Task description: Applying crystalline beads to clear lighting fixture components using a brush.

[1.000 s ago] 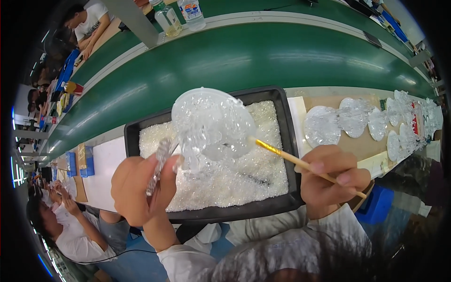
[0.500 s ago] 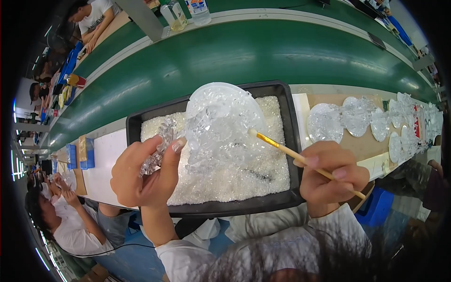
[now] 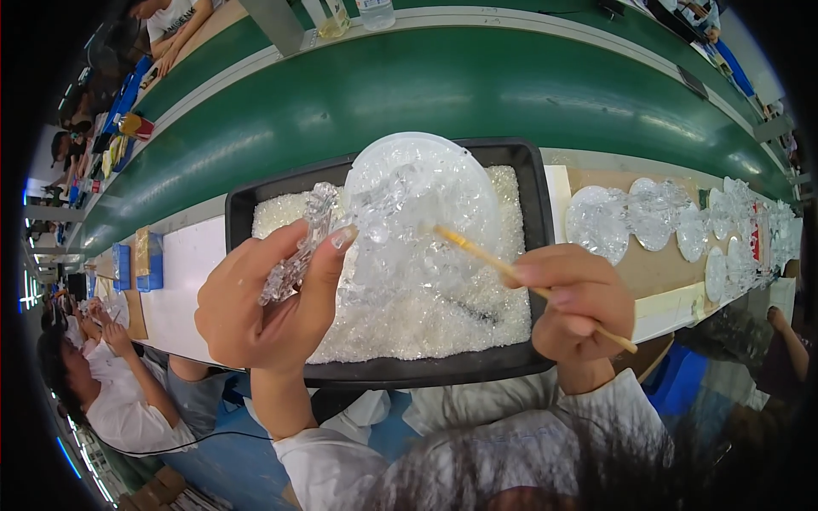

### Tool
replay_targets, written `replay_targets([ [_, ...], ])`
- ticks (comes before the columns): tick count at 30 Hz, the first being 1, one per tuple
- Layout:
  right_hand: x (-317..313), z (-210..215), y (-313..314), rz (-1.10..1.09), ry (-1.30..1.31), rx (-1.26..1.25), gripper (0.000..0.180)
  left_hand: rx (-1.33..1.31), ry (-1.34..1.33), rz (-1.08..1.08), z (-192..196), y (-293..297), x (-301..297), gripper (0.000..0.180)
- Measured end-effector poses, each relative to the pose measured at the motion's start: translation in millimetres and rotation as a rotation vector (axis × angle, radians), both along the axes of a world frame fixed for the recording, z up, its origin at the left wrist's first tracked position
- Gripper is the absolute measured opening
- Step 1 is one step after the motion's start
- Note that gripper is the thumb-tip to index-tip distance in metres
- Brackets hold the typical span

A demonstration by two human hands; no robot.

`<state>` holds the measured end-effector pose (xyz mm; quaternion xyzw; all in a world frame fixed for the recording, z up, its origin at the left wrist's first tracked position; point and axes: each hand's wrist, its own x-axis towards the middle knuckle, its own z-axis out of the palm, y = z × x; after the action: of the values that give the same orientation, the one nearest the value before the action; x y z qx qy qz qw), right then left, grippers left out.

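My left hand (image 3: pixel 264 294) is closed around a clear, faceted ornament (image 3: pixel 288 271) at the left of the tray. Right beside it, a round white disc (image 3: pixel 469 162) with clear crystal-like pieces on its face leans over the granules; whether ornament and disc are joined I cannot tell. My right hand (image 3: pixel 584 307) pinches a thin paintbrush (image 3: pixel 486 255) with a pale wooden handle and a yellow ferrule. Its tip is over the disc's middle; contact is hard to make out. Beneath lie clear, glittering granules (image 3: pixel 409 332) in a black tray (image 3: pixel 544 192).
Several clear ornaments on round bases (image 3: pixel 596 223) stand on brown board to the right. Green work surface (image 3: pixel 443 85) curves behind the tray, with bottles (image 3: pixel 375 13) at its far edge. Blue bins (image 3: pixel 149 264) stand at left, near a seated person (image 3: pixel 128 400) in white.
My right hand has moved left, carrying the brush tip from the disc's right part to its middle. The disc has shifted slightly right, and the left hand keeps its hold.
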<state>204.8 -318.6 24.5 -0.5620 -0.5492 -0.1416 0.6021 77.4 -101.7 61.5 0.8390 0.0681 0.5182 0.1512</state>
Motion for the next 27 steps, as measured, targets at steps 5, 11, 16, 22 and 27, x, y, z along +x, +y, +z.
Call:
replay_targets([
  [5, 0.0, -4.7, -5.2, 0.003, 0.035, 0.13, 0.032, -0.004, 0.003, -0.027, 3.3, -0.9, 4.0, 0.025],
  [11, 0.9, -6.8, -6.1, 0.014, -0.03, 0.063, 0.033, 0.027, 0.037, 0.008, 6.3, -0.7, 0.7, 0.024],
  [16, 0.4, -10.6, -11.3, -0.077, -0.009, 0.312, 0.032, 0.001, 0.003, 0.103, -0.9, 7.2, 7.6, 0.023],
  [22, 11.0, -21.1, -16.9, 0.093, 0.166, 0.182, 0.013, -0.089, 0.156, 0.235, 16.6, 32.4, 55.0, 0.025],
  [27, 5.4, 3.1, 0.7, -0.109, 0.168, -0.138, 0.004, 0.227, 0.413, 0.312, 27.3, 91.4, 123.6, 0.037],
])
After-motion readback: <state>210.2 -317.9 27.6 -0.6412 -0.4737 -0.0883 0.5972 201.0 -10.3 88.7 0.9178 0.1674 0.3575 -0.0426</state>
